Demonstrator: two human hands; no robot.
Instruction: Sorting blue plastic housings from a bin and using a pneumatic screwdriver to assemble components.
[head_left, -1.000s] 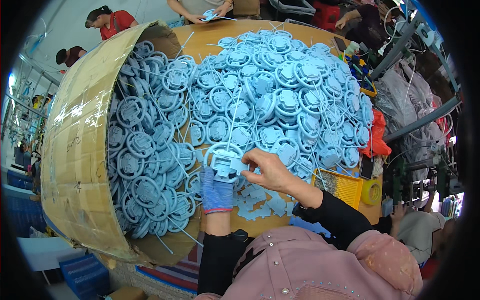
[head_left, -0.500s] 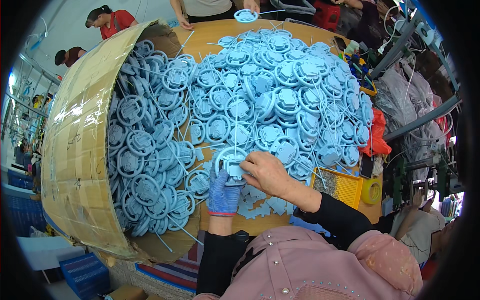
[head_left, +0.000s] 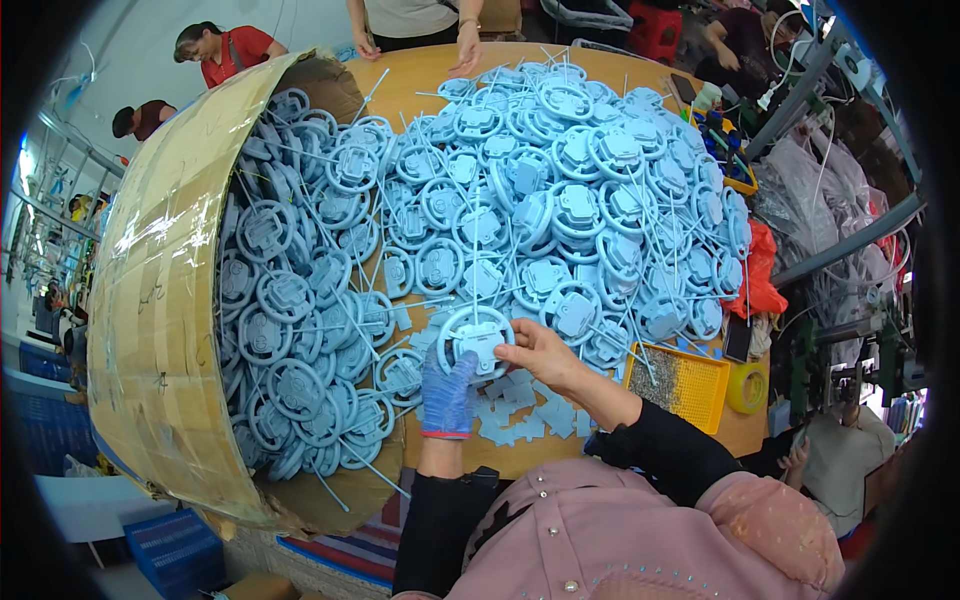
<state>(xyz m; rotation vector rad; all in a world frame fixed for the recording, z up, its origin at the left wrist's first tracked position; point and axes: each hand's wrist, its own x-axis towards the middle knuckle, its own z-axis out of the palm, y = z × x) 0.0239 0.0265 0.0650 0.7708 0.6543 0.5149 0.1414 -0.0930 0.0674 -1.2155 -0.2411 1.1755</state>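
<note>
Between left hand (head_left: 449, 397) and right hand (head_left: 541, 357) sits one wheel (head_left: 478, 339).

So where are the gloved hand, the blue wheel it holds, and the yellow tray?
Gloved hand (head_left: 449, 396): head view, middle of glove.
Blue wheel (head_left: 480, 339): head view, central plate.
Yellow tray (head_left: 705, 394): head view, bare right part.

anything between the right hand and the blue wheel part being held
Nothing visible: the right hand touches the right side of the blue wheel part; the gloved left hand holds its lower left.
</note>
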